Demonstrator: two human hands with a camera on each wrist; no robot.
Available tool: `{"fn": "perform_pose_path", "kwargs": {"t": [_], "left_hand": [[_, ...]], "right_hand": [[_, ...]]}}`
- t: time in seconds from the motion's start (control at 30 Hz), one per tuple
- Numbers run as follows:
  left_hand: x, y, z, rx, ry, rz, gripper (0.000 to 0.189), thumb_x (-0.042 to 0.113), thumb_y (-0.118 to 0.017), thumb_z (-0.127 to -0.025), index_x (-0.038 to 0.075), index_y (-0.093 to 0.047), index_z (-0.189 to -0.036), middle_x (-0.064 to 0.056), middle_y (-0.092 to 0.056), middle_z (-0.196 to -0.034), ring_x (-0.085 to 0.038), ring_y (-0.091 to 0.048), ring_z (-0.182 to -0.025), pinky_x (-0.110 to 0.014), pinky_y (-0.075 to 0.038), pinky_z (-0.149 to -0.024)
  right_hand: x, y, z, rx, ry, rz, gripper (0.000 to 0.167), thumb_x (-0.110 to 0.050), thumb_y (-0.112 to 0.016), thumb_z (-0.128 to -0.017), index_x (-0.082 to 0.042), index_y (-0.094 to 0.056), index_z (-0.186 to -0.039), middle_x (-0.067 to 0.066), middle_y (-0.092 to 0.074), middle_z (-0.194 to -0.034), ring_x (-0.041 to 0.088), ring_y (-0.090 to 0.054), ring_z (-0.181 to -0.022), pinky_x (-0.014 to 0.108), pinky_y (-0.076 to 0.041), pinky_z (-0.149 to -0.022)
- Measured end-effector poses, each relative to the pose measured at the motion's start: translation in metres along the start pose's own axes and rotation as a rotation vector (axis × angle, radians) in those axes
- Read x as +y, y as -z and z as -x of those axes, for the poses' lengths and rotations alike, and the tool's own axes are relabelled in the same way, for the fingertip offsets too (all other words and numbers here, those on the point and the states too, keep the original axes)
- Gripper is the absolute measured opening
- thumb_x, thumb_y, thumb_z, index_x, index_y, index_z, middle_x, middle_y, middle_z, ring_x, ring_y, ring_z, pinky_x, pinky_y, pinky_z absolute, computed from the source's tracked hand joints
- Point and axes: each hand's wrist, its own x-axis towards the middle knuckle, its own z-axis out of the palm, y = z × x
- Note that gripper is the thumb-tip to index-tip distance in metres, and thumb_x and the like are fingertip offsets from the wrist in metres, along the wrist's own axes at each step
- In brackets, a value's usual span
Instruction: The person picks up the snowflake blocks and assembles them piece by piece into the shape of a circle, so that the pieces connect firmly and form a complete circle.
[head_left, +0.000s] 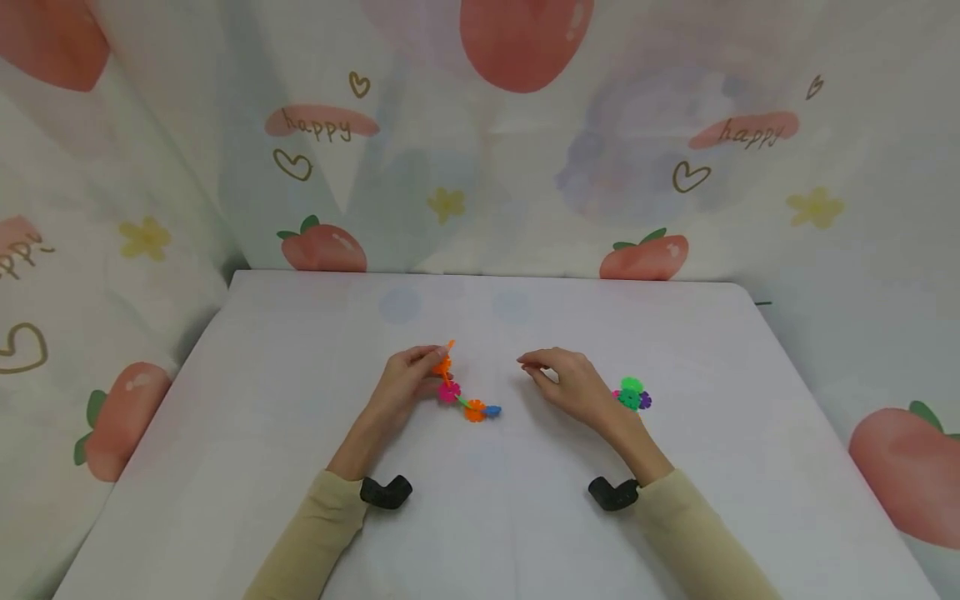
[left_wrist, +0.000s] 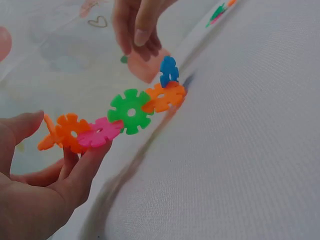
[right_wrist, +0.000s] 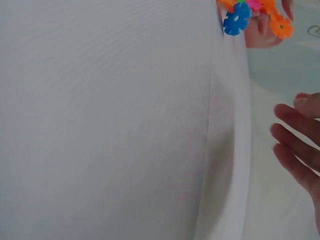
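Observation:
My left hand holds one end of a chain of interlocking plastic snowflake discs. In the left wrist view the chain runs from two orange discs at the thumb and fingers through a pink disc, a green disc and another orange disc. A blue disc stands crosswise at its far end. The fingers support the chain from below. To the right of the chain, my right hand hovers over the table with bent, loose fingers and nothing in them.
Beyond my right wrist, a small cluster of green, purple and pink discs lies on the white-covered table. Printed cloth with fruit and hearts hangs behind the table. A black wrist-worn piece shows at each cuff.

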Motion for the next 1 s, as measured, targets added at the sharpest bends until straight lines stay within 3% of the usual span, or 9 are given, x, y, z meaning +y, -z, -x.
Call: {"fn": "perform_pose_path", "kwargs": {"t": [0.2, 0.37, 0.63, 0.77, 1.0], "left_hand": [[0.0, 0.002, 0.0, 0.002, 0.019, 0.041, 0.049, 0.026, -0.066, -0.102, -0.004, -0.058, -0.141, -0.016, -0.057, -0.135, -0.017, -0.059, -0.097, -0.02, -0.059, -0.081], [0.001, 0.003, -0.001, -0.01, 0.028, 0.049, 0.045, 0.026, -0.066, -0.102, 0.002, -0.059, -0.14, -0.013, -0.058, -0.129, -0.019, -0.058, -0.096, -0.02, -0.058, -0.081], [0.002, 0.004, 0.0, -0.031, 0.017, 0.021, 0.045, 0.023, -0.064, -0.103, 0.0, -0.058, -0.141, -0.017, -0.059, -0.129, -0.018, -0.061, -0.097, -0.02, -0.058, -0.083], [0.001, 0.004, 0.001, -0.039, 0.024, -0.011, 0.046, 0.024, -0.065, -0.103, 0.0, -0.058, -0.142, -0.017, -0.06, -0.127, -0.018, -0.061, -0.096, -0.019, -0.058, -0.082], [-0.001, 0.002, 0.0, -0.048, 0.038, -0.034, 0.045, 0.024, -0.065, -0.103, 0.001, -0.059, -0.141, -0.019, -0.059, -0.131, -0.019, -0.059, -0.095, -0.019, -0.058, -0.081]], "right_hand": [[0.01, 0.015, 0.023, 0.028, -0.023, 0.017, 0.018, 0.003, -0.076, -0.088, -0.001, -0.079, -0.106, 0.007, -0.079, -0.098, 0.022, -0.074, -0.088, 0.042, -0.062, -0.077], [0.019, 0.028, 0.044, 0.037, -0.06, 0.054, 0.019, 0.005, -0.076, -0.087, -0.002, -0.079, -0.104, 0.005, -0.079, -0.096, 0.019, -0.073, -0.085, 0.04, -0.06, -0.073], [0.032, 0.044, 0.076, 0.039, -0.109, 0.097, 0.024, 0.008, -0.079, -0.082, -0.004, -0.079, -0.103, 0.003, -0.076, -0.094, 0.017, -0.067, -0.08, 0.037, -0.057, -0.07], [0.034, 0.055, 0.085, 0.003, -0.134, 0.112, 0.027, 0.008, -0.082, -0.08, -0.003, -0.078, -0.104, 0.005, -0.077, -0.098, 0.023, -0.07, -0.088, 0.042, -0.059, -0.075], [0.038, 0.073, 0.096, -0.124, -0.265, 0.125, 0.026, -0.002, -0.084, -0.082, -0.004, -0.076, -0.107, 0.008, -0.074, -0.102, 0.025, -0.067, -0.092, 0.044, -0.059, -0.08]]}}
